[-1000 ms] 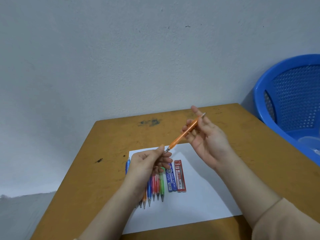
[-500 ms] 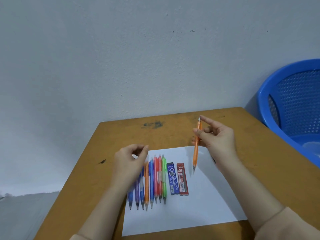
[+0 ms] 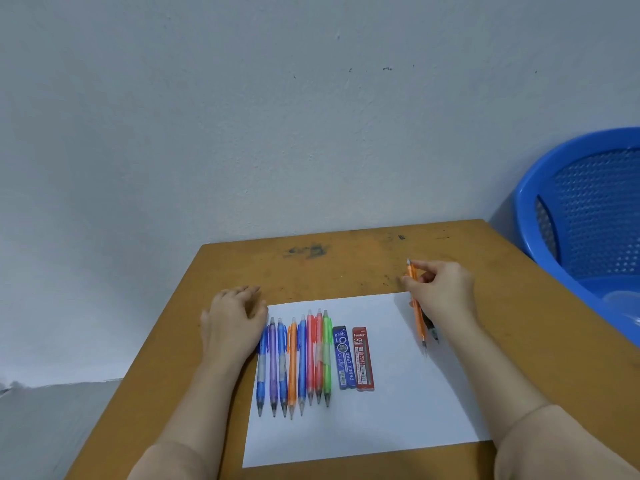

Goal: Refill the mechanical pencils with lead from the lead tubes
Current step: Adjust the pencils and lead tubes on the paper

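Note:
Several coloured mechanical pencils (image 3: 298,362) lie in a row on a white sheet of paper (image 3: 391,420), tips toward me. To their right lie a blue lead tube (image 3: 344,357) and a red lead tube (image 3: 363,359). My right hand (image 3: 443,289) pinches a thin orange pencil (image 3: 416,310) near its cap end, tip pointing down at the paper's right part. A dark pencil (image 3: 433,332) lies partly hidden under that hand. My left hand (image 3: 233,320) rests on the table at the left end of the row, fingers loosely curled, holding nothing.
The brown wooden table (image 3: 346,265) stands against a grey wall, with dark smudges near its far edge. A blue plastic basket (image 3: 588,209) stands just off the table's right side. The table's left edge drops to the floor.
My right hand has lowered the orange pencil to the right, down toward the paper. My left hand let go of its tip, then moved left and came down on the table.

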`<state>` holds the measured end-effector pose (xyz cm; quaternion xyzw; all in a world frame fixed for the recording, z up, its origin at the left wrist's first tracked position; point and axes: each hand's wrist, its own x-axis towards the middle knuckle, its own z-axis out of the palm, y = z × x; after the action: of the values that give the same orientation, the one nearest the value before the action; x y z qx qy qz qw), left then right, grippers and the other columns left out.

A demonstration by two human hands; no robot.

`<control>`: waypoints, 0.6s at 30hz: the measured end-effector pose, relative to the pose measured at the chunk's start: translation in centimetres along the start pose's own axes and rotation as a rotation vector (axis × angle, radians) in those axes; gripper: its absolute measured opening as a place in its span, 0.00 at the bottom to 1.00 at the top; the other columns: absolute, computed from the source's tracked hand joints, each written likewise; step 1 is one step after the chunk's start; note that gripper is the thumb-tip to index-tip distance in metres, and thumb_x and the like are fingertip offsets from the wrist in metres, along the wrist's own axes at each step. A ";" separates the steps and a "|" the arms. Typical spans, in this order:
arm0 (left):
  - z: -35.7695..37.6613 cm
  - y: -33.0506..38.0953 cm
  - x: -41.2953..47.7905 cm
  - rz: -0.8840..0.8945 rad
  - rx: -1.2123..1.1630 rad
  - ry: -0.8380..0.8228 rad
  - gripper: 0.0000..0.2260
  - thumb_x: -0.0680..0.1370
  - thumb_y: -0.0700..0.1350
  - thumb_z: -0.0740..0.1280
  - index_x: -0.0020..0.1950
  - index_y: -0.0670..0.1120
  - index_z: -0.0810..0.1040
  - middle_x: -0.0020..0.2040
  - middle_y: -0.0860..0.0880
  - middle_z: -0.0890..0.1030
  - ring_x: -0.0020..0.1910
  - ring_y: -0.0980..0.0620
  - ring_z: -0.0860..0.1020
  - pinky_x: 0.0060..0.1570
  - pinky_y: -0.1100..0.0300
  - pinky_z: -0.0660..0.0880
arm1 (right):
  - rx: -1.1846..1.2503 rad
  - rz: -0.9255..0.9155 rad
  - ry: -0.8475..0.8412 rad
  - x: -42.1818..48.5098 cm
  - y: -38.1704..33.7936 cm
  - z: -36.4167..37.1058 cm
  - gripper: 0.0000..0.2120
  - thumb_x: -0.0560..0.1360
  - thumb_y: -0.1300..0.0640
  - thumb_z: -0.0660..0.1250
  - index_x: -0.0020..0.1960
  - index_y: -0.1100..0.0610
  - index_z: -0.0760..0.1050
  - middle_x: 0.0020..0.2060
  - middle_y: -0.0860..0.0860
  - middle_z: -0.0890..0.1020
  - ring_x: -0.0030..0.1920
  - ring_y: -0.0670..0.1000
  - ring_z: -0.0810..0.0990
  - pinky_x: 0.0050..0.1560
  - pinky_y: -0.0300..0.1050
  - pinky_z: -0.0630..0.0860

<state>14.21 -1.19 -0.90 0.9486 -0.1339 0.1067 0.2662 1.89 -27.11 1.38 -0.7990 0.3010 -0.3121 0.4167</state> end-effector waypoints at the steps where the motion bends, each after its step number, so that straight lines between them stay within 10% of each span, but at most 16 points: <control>1: 0.1 -0.1 0.1 -0.001 0.010 -0.005 0.19 0.78 0.54 0.63 0.68 0.53 0.73 0.68 0.52 0.73 0.70 0.52 0.65 0.69 0.47 0.61 | -0.049 -0.004 -0.003 0.0 0.2 0.2 0.14 0.73 0.59 0.71 0.58 0.55 0.80 0.29 0.49 0.74 0.30 0.53 0.77 0.30 0.41 0.72; 18: 0.6 -0.4 0.5 -0.030 0.080 -0.089 0.20 0.80 0.56 0.59 0.70 0.53 0.70 0.72 0.52 0.68 0.72 0.51 0.63 0.69 0.47 0.58 | -0.427 -0.053 -0.018 0.8 1.7 1.8 0.14 0.74 0.53 0.67 0.58 0.46 0.79 0.42 0.50 0.76 0.45 0.45 0.67 0.38 0.43 0.67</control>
<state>14.90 -1.26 -1.51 0.9642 -0.1269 0.0659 0.2233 3.33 -27.60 -0.66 -0.8795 0.3355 -0.2447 0.2325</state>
